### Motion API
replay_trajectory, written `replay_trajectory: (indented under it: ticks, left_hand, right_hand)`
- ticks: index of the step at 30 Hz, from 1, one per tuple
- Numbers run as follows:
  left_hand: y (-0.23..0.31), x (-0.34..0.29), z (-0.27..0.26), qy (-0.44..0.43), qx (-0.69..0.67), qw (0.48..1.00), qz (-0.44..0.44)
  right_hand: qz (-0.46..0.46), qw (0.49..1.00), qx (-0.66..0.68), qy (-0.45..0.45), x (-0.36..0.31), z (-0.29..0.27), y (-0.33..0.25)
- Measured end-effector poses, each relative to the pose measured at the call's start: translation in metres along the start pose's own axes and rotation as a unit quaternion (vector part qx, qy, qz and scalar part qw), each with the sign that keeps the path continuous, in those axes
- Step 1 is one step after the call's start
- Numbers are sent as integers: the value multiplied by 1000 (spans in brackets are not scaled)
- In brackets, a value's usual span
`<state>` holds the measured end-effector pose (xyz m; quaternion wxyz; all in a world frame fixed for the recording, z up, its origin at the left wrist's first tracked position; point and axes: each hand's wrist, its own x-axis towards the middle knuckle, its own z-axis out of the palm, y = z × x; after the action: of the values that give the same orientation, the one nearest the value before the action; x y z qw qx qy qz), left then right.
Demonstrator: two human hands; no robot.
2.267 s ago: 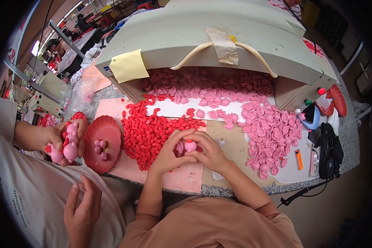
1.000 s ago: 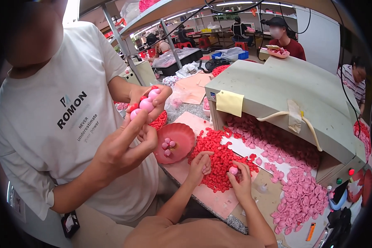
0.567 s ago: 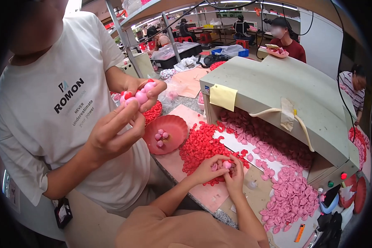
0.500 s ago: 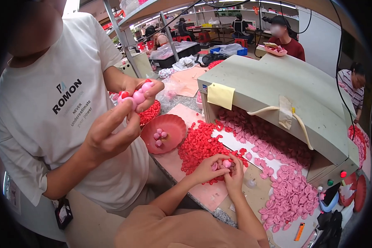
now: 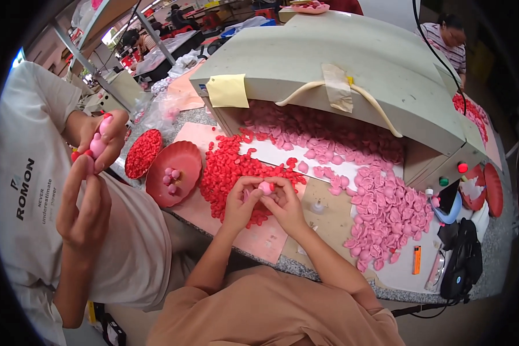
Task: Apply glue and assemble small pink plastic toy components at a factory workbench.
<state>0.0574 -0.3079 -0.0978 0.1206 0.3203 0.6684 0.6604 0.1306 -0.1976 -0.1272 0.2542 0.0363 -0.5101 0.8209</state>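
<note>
My left hand (image 5: pixel 241 203) and my right hand (image 5: pixel 285 209) meet above the near edge of a heap of small red pieces (image 5: pixel 224 173). Between their fingertips is a rounded pink toy part (image 5: pixel 265 188) with a red piece (image 5: pixel 272 187) at its right side. Both hands are closed on the pink part. More pink shows within my left fingers, too hidden to make out. To the right spreads a pile of pink molded parts (image 5: pixel 386 216), which reaches back under a grey-green machine hood (image 5: pixel 328 52).
At left a co-worker's hands (image 5: pixel 92 167) hold pink and red parts. Near them lie a red tray (image 5: pixel 170 199) with several pink balls and a dish of red pieces (image 5: pixel 144 154). A small clear bottle (image 5: pixel 318 206), an orange cutter (image 5: pixel 417 259) and a black pouch (image 5: pixel 464 259) are rightward.
The view has swung right, so everything sits further left in the picture. A red piece now shows against the pink part in my fingers. My hands stay together over the table.
</note>
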Motion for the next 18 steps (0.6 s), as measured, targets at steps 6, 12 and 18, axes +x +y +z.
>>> replay_trajectory:
  ticks: [6,12,18]
  left_hand:
    - [-6,-3,-11,-3,-65,996,-55]
    - [-10,-7,-7,8,-94,990,-102]
    - [-15,-7,-7,-26,-142,987,-68]
  right_hand:
    - [70,996,35,-50,-2,-1,-8]
    - [0,986,-163,-36,-5,-4,-5]
    - [-53,983,-178,0,-5,-1,-4]
